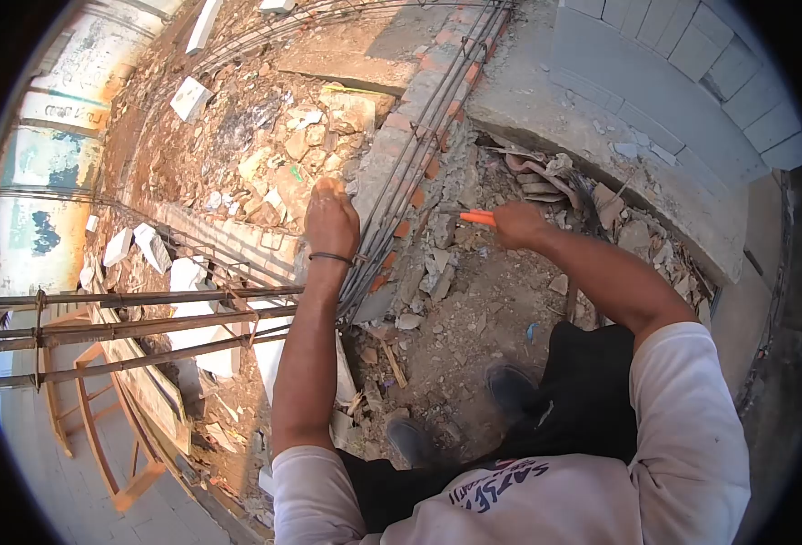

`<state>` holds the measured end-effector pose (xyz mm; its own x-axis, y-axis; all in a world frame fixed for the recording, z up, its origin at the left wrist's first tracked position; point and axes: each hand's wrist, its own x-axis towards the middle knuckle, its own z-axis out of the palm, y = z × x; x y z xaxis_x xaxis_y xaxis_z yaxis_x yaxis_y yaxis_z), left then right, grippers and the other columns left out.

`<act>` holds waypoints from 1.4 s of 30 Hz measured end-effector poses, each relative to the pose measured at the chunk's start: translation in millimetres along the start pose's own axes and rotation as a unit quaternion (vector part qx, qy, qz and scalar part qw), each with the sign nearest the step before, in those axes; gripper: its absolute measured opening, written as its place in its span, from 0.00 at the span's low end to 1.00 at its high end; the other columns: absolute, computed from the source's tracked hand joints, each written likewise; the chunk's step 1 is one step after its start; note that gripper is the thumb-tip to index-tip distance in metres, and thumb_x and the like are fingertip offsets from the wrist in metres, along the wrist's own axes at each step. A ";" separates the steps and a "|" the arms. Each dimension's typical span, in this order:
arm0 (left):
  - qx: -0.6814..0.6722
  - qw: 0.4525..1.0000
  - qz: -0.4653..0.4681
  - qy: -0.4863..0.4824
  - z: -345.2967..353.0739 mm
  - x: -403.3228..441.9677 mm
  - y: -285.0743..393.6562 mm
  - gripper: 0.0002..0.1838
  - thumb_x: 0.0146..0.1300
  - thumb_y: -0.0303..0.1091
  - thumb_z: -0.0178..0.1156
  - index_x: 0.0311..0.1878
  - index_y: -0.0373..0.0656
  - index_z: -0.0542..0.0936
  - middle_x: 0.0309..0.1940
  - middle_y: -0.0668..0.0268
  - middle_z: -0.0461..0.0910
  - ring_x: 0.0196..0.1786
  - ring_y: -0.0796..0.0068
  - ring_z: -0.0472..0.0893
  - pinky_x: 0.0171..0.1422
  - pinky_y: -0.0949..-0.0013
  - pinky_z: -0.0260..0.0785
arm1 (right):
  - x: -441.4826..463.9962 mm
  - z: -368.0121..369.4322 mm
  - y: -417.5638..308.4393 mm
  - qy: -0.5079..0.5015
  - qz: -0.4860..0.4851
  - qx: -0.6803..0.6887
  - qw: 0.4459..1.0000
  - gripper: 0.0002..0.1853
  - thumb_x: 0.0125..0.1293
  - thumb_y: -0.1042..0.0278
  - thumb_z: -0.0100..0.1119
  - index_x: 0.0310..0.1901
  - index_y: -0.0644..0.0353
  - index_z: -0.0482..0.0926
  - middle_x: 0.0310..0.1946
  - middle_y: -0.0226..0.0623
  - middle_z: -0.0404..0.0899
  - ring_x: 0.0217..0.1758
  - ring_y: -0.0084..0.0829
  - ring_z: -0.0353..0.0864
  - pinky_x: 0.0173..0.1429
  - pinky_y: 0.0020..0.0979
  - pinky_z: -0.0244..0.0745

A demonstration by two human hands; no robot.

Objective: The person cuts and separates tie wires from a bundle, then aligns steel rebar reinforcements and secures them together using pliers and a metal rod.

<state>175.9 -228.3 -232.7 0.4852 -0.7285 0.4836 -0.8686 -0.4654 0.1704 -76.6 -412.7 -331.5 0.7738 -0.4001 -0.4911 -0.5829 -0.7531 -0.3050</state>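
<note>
clenching the orange-handled tool (478, 217), the right hand (517, 225) sits over the dirt trench (483, 300), just right of the long steel bars (419, 145), and i see the orange part poke out of the grip toward them; the tool's far end is too small for me to make out. i have the left hand (332, 220) on the other side of those bars, fingers curled into a closed grip, a dark cord (330, 258) round its wrist; from this angle i can't tell whether it holds anything or touches the steel. the bars run up and away along a strip of red brick and mortar (399, 123). at left i get a second set of bars (165, 324), rusty and tied with wire loops, reaching sideways to the left forearm's side. beyond the left hand lies sunlit rubble (274, 173), with white blocks (190, 98) scattered about. on the right i see a concrete ledge (601, 154) beneath a grey block wall (692, 45), broken pieces heaped along its near edge. lower left, a wooden frame (92, 436) lies beside boards (151, 400). two dark shoes (510, 386) stand on the dirt below.
</note>
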 end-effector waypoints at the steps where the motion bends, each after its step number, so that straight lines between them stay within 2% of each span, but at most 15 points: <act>1: -0.035 0.998 0.006 -0.049 -18.8 -4.9 22.8 0.09 0.72 0.31 0.51 0.43 0.33 0.74 0.34 0.43 0.77 0.38 0.38 0.77 0.42 0.46 0.69 | 8.7 10.0 11.9 0.027 -0.007 0.007 1.000 0.14 0.59 0.67 0.59 0.45 0.62 0.83 0.42 0.49 0.84 0.49 0.49 0.84 0.51 0.48 0.80; 4: -0.149 0.964 0.051 -0.216 -34.9 -64.5 63.5 0.10 0.71 0.35 0.53 0.46 0.37 0.73 0.38 0.48 0.78 0.39 0.43 0.80 0.40 0.46 0.73 | 17.1 25.6 37.6 0.149 -0.017 0.053 0.987 0.13 0.61 0.64 0.58 0.44 0.63 0.80 0.42 0.54 0.81 0.46 0.55 0.82 0.50 0.52 0.76; 8: -0.126 0.892 -0.050 -0.430 -24.6 -157.1 68.9 0.23 0.69 0.46 0.56 0.56 0.36 0.71 0.37 0.43 0.82 0.41 0.39 0.82 0.45 0.44 0.74 | 27.2 35.6 44.3 0.221 -0.011 0.125 0.967 0.14 0.63 0.62 0.58 0.45 0.62 0.78 0.42 0.56 0.78 0.46 0.59 0.79 0.50 0.54 0.73; 17: -0.057 0.824 -0.064 -0.561 -103.9 -237.4 -36.9 0.24 0.67 0.45 0.59 0.56 0.35 0.74 0.37 0.40 0.81 0.42 0.42 0.83 0.49 0.47 0.75 | 35.4 57.5 51.3 0.370 -0.092 0.132 0.915 0.12 0.64 0.66 0.59 0.46 0.63 0.77 0.43 0.54 0.74 0.45 0.58 0.77 0.48 0.53 0.71; 19: -0.164 0.838 -0.172 -0.491 -133.9 -241.0 -75.9 0.20 0.70 0.44 0.57 0.53 0.35 0.77 0.38 0.44 0.83 0.42 0.50 0.85 0.48 0.51 0.77 | 29.8 52.4 43.6 0.366 -0.076 0.128 0.919 0.12 0.65 0.67 0.59 0.46 0.64 0.76 0.43 0.53 0.74 0.45 0.58 0.77 0.48 0.51 0.71; 21: -0.358 0.671 -0.514 -0.396 -140.0 -247.0 -118.7 0.20 0.75 0.45 0.52 0.56 0.36 0.76 0.40 0.51 0.84 0.43 0.58 0.85 0.49 0.57 0.78 | 20.8 47.5 37.3 0.363 -0.090 0.124 0.919 0.12 0.66 0.66 0.59 0.47 0.64 0.76 0.43 0.53 0.74 0.45 0.58 0.77 0.47 0.51 0.71; 24: -0.435 0.643 -0.591 -0.218 -144.4 -221.1 -131.5 0.24 0.78 0.48 0.43 0.61 0.35 0.69 0.54 0.49 0.79 0.49 0.60 0.82 0.57 0.58 0.77 | 5.1 40.5 30.9 0.354 -0.099 0.121 0.922 0.12 0.66 0.67 0.58 0.46 0.65 0.76 0.43 0.53 0.74 0.45 0.58 0.77 0.48 0.50 0.71; 27: -0.587 0.534 -0.592 -0.145 -112.8 -214.5 -145.8 0.27 0.79 0.50 0.39 0.64 0.34 0.66 0.60 0.46 0.74 0.53 0.59 0.79 0.60 0.56 0.75 | -21.8 27.7 27.3 0.359 -0.129 0.096 0.919 0.12 0.65 0.70 0.60 0.47 0.65 0.76 0.43 0.52 0.73 0.46 0.56 0.77 0.48 0.49 0.71; 31: -0.595 0.512 -0.607 -0.121 -91.9 -205.2 -141.8 0.29 0.78 0.52 0.36 0.65 0.33 0.64 0.60 0.43 0.72 0.56 0.56 0.78 0.62 0.54 0.73 | -51.4 13.5 17.2 0.373 -0.179 0.003 0.910 0.15 0.60 0.75 0.63 0.48 0.63 0.74 0.40 0.50 0.71 0.44 0.55 0.75 0.46 0.49 0.72; 33: -0.586 0.526 -0.602 -0.136 -95.1 -203.1 -147.8 0.29 0.77 0.51 0.39 0.63 0.32 0.65 0.55 0.44 0.76 0.52 0.55 0.79 0.58 0.52 0.75 | -56.6 9.6 9.5 0.350 -0.161 -0.013 0.923 0.14 0.60 0.75 0.62 0.48 0.63 0.73 0.41 0.49 0.70 0.44 0.54 0.75 0.46 0.49 0.72; 35: -0.479 0.569 -0.554 -0.373 -101.2 -203.7 -156.4 0.27 0.76 0.50 0.42 0.56 0.30 0.71 0.47 0.45 0.81 0.42 0.53 0.83 0.50 0.53 0.79 | -62.0 5.9 -0.4 0.347 -0.151 -0.037 0.925 0.16 0.60 0.74 0.63 0.49 0.62 0.72 0.42 0.50 0.71 0.46 0.54 0.76 0.47 0.50 0.73; 36: -0.487 0.569 -0.547 -0.374 -106.8 -201.8 -147.4 0.27 0.76 0.50 0.42 0.56 0.30 0.71 0.47 0.45 0.81 0.42 0.53 0.83 0.50 0.53 0.79 | -61.8 5.3 -5.3 0.338 -0.142 -0.033 0.930 0.17 0.60 0.74 0.63 0.50 0.62 0.71 0.43 0.50 0.71 0.47 0.55 0.76 0.48 0.50 0.73; 38: -0.398 0.620 -0.334 -0.588 -127.6 -186.6 -106.8 0.19 0.74 0.38 0.49 0.42 0.28 0.78 0.34 0.51 0.84 0.29 0.55 0.83 0.35 0.58 0.79 | -63.3 -2.7 -16.0 0.327 -0.136 -0.042 0.934 0.17 0.62 0.71 0.62 0.51 0.61 0.70 0.43 0.50 0.71 0.47 0.55 0.76 0.48 0.51 0.74; 40: -0.501 0.615 -0.234 -0.563 -143.5 -154.5 -54.2 0.18 0.72 0.39 0.52 0.44 0.29 0.78 0.33 0.52 0.84 0.31 0.53 0.83 0.39 0.54 0.78 | -68.7 -13.2 -35.3 0.340 -0.136 -0.048 0.929 0.16 0.63 0.70 0.61 0.50 0.61 0.70 0.44 0.50 0.71 0.47 0.55 0.77 0.48 0.51 0.74; 42: -0.322 0.873 -0.009 -0.367 -101.9 -121.5 -33.2 0.20 0.72 0.44 0.53 0.45 0.32 0.79 0.34 0.53 0.85 0.36 0.52 0.85 0.47 0.51 0.77 | -72.5 -24.3 -58.3 0.327 -0.115 -0.048 0.937 0.12 0.65 0.69 0.59 0.48 0.62 0.71 0.43 0.48 0.72 0.46 0.54 0.77 0.47 0.51 0.74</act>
<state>135.5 -73.1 -209.6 0.2274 -0.9599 -0.1637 -0.6222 -0.2725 0.7339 -92.7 -352.5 -258.3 0.8814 -0.4313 0.1926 -0.3808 -0.8901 -0.2505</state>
